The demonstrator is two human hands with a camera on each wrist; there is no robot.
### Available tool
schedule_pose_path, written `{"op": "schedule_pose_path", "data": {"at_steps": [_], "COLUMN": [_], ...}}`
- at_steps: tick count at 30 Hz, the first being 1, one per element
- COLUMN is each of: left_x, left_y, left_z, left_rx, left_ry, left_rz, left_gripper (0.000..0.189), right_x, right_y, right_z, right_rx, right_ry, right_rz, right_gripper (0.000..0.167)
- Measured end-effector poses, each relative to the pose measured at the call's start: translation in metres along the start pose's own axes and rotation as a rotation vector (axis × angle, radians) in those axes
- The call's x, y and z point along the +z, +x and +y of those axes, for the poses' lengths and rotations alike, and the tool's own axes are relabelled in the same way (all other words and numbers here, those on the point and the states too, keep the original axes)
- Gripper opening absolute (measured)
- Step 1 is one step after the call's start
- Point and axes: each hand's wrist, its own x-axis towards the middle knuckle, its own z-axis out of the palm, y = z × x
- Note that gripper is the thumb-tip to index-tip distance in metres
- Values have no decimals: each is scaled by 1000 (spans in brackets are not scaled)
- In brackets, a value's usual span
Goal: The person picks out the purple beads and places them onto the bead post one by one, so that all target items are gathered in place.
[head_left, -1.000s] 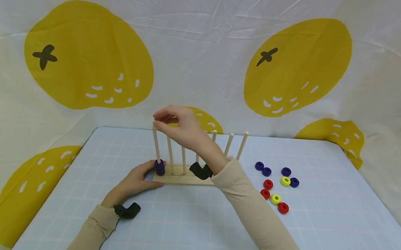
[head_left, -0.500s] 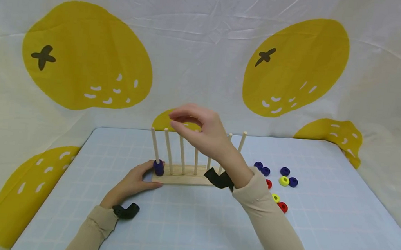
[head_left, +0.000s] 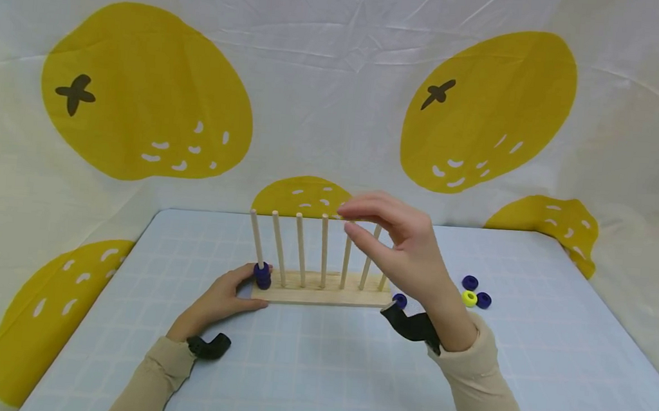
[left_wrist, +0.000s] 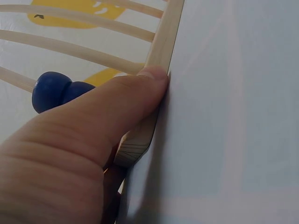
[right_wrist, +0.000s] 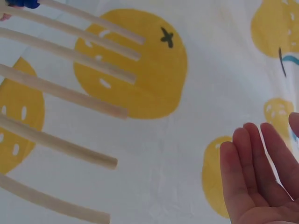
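A wooden stand (head_left: 322,295) with a row of upright pegs lies across the table. My left hand (head_left: 220,297) grips its left end, thumb along the front edge and fingers behind, as the left wrist view shows. Dark blue rings (head_left: 262,276) are stacked low on the leftmost peg; in the left wrist view these blue rings (left_wrist: 50,91) sit just beyond the thumb. My right hand (head_left: 399,243) hovers over the stand's right part, thumb and fingers apart with nothing between them. In the right wrist view its fingers (right_wrist: 238,172) are nearly straight, beside the peg tips.
One blue ring (head_left: 399,301) lies at the stand's right end. Farther right on the table (head_left: 316,372) are a yellow ring (head_left: 469,298) and two blue rings. The right hand and forearm cover the area between. A patterned cloth (head_left: 336,122) hangs behind.
My right hand has moved from the top of the leftmost peg rightward to the far pegs, and its fingers have parted. The left hand and stand stay put. Red rings are now hidden.
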Motion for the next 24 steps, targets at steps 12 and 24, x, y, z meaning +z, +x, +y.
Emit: {"op": "schedule_pose_path", "data": {"at_steps": [12, 24], "left_x": [1, 1], "left_y": [2, 1], "left_z": [-3, -1], "left_rx": [5, -23], "left_ry": [16, 5], "left_rz": [-2, -7], "left_gripper": [72, 72], "right_x": [-49, -113], "right_y": [-30, -69], "right_z": [-12, 1], "right_rx": [44, 328], "right_ry": [-23, -160], "right_rz": [89, 267], "right_gripper": [25, 23]}}
